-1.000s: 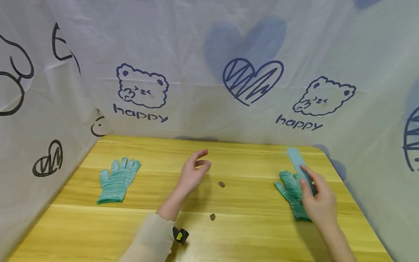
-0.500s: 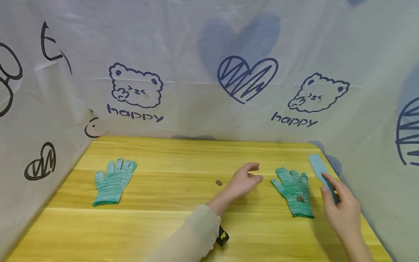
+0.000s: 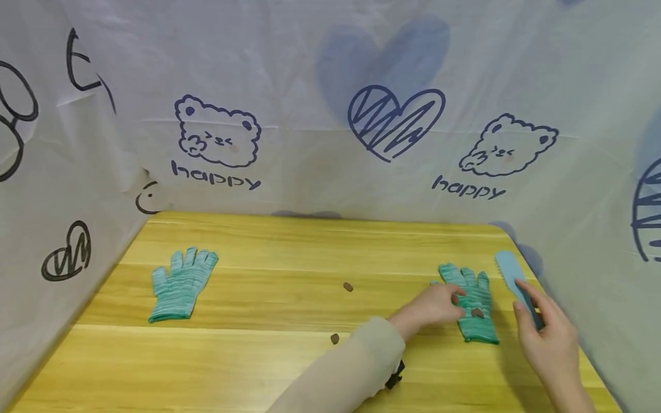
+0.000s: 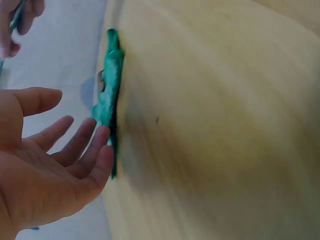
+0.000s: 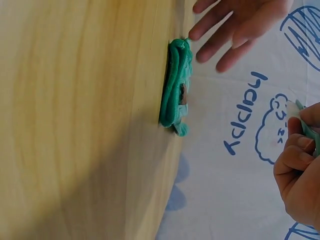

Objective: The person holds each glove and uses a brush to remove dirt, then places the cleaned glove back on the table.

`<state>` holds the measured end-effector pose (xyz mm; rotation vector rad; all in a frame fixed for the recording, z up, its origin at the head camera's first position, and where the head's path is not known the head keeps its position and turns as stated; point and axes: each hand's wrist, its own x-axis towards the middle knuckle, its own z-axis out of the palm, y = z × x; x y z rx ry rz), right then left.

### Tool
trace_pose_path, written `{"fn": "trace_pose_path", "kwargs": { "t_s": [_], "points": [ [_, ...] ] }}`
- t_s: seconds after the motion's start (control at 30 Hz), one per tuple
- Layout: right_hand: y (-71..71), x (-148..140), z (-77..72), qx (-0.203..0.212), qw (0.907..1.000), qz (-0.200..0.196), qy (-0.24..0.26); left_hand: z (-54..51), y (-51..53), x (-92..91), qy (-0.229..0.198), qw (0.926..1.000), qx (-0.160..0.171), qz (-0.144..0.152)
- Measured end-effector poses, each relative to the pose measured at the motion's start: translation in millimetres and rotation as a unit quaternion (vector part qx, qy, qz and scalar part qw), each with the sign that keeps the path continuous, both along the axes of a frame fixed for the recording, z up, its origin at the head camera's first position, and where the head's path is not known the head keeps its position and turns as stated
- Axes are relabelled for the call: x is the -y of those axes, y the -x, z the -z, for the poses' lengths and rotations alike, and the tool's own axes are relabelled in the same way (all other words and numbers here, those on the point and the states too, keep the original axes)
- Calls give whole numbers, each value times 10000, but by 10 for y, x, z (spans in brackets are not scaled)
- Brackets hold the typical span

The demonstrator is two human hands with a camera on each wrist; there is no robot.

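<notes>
A green knitted glove [image 3: 472,298] lies flat at the table's right side, with a small brown lump [image 3: 477,313] on its palm. My left hand [image 3: 431,307] hovers at the glove's left edge, fingers loosely bent and holding nothing; the left wrist view shows the palm of this hand [image 4: 50,175] beside the glove [image 4: 111,90]. To the right of the glove, my right hand [image 3: 549,338] grips the handle of a light blue brush [image 3: 510,267], raised above the table. Short bristles show along the brush's left edge. In the right wrist view the curled fingers [image 5: 295,155] partly hide it.
A second green glove [image 3: 181,287] lies at the left of the table [image 3: 248,367]. Two more brown lumps, an upper one [image 3: 348,287] and a lower one [image 3: 334,339], rest on the wood near the middle. A printed cloth [image 3: 310,160] hangs behind and at both sides.
My left hand has travelled right from mid-table to the right glove. The right hand has carried the brush rightward off the glove, uncovering the brown lump on it.
</notes>
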<state>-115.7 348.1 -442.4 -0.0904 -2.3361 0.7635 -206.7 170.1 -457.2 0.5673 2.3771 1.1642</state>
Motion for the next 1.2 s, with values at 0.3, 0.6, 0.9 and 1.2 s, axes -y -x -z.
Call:
{"fn": "trace_pose_path", "kwargs": {
  "t_s": [0.3,0.6,0.9,1.2],
  "points": [
    [-15,2,18,-35,9999,-48,-118,105,-61,-113,1408,9841,-1076,132],
    [-26,-12,35,403,9991,102,-60,96,-59,-71,1683,9755,-1405,-150],
    [-10,2,58,385,9992,54,-83,108,-82,-110,2112,9688,-1208,-462],
    [-8,-1,64,307,9995,30,-101,97,-28,-126,1878,9774,-958,-162]
  ]
}}
